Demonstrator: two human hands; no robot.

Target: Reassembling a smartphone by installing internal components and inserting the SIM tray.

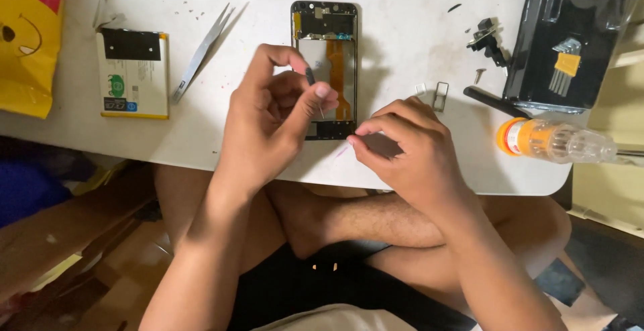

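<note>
An opened phone (325,42) lies face down on the white table (416,42), its orange flex cable and metal frame exposed. My left hand (272,120) hovers over its lower half, thumb and forefinger pinched on a small dark tool with a thin tip (310,76). My right hand (409,150) rests on the table just right of the phone's bottom corner, fingers curled and pinching something thin and pale that I cannot make out.
A phone battery (133,73) lies at the left with metal tweezers (201,52) beside it. A SIM tray (441,96), small screws, a black tool case (570,32) and an orange-capped clear-handled screwdriver (553,140) sit at the right. A yellow bag (27,36) lies far left.
</note>
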